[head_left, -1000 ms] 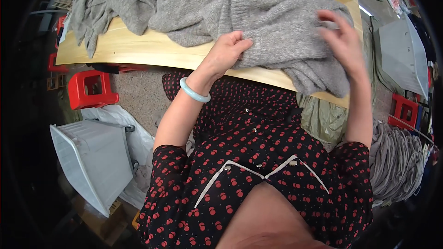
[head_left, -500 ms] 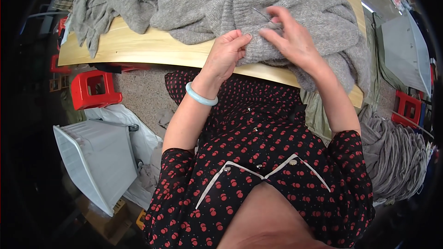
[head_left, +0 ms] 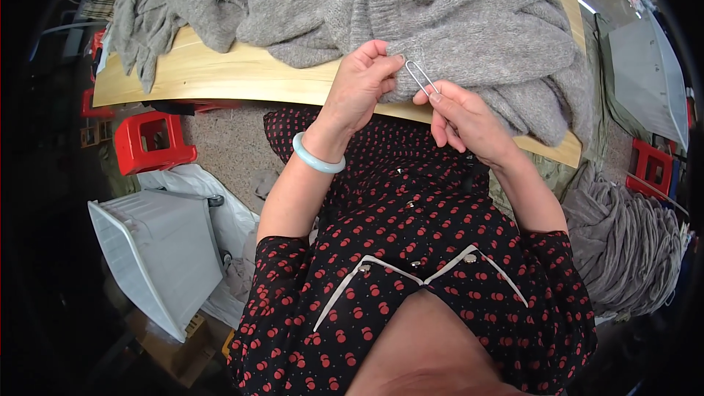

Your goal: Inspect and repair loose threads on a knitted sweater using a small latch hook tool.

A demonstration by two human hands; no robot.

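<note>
A grey knitted garment (head_left: 469,37) lies heaped over the front of the table. At its near edge my left hand (head_left: 363,77) is closed, thumb against fingers, pinching the knit. Just to the right, my right hand (head_left: 466,117) holds a slim metal tool that looks like a large safety pin (head_left: 421,78). Thumb and forefinger grip its lower end, while the rounded far end points up and left, close to my left thumb. Whether that tip touches the knit, I cannot tell. The other right fingers are loosely curled.
The pale wooden table (head_left: 220,73) has a curved front edge. Left of me are a red stool (head_left: 152,143) and a tipped grey plastic bin (head_left: 158,257). A bundle of grey knitwear (head_left: 623,249) sits at the right, near another red stool (head_left: 651,169) and a light grey bin (head_left: 645,77).
My right hand has come down toward me from above the knit, bringing the metal pin lower and beside my left thumb. The left hand has hardly moved.
</note>
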